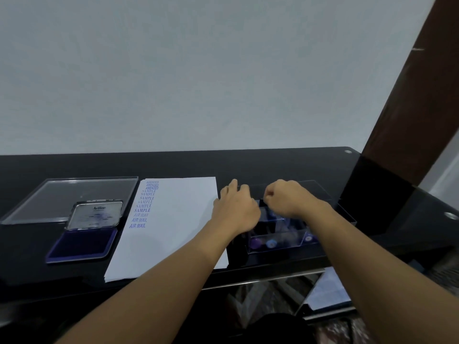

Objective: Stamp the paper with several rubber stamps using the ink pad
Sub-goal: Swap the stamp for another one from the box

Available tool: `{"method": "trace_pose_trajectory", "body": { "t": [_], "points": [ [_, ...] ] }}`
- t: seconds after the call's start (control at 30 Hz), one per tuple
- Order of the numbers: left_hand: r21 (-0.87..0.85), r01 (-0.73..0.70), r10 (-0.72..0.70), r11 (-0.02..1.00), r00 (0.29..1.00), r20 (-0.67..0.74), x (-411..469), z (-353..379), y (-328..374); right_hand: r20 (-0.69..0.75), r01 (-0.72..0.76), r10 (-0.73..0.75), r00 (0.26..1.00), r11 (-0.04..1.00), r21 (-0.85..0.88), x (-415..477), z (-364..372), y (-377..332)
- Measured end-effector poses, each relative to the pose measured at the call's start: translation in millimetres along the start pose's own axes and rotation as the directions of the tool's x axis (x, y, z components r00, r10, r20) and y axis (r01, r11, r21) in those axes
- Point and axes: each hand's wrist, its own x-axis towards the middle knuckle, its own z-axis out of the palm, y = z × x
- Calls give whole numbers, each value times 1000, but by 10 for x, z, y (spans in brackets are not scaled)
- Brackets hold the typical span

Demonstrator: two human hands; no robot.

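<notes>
Hovering over clear stamp box [278, 240], just right of paper [173, 219], with right hand [288, 198] curled directly above stamps [263, 243]; whether pinching one, cannot tell. Resting left hand [236, 207], fingers loosely extended, at box's left edge, nearer ink pad [82, 244] lying beyond paper.

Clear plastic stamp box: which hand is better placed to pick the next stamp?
Right, likely. The right hand hangs directly above the clear plastic stamp box, fingers curled downward. The left hand sits at the box's left edge, by the white paper, better suited to steadying the box.
</notes>
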Motion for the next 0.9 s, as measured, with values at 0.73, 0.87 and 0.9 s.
{"method": "trace_pose_trajectory", "body": {
  "t": [0.73, 0.87, 0.9],
  "points": [
    [-71, 32, -37, 997, 997, -67, 74, 163, -14, 136, -35, 56, 989, 987, -155, 210, 128, -6],
    [-226, 50, -64, 973, 996, -58, 75, 112, -38, 73, -33, 39, 997, 996, -79, 132, 99, 5],
    [-268, 50, -69, 962, 996, -62, 66, 89, -43, 55, -26, 29, 998, 998, -62, 122, 95, 12]
  ]
}}
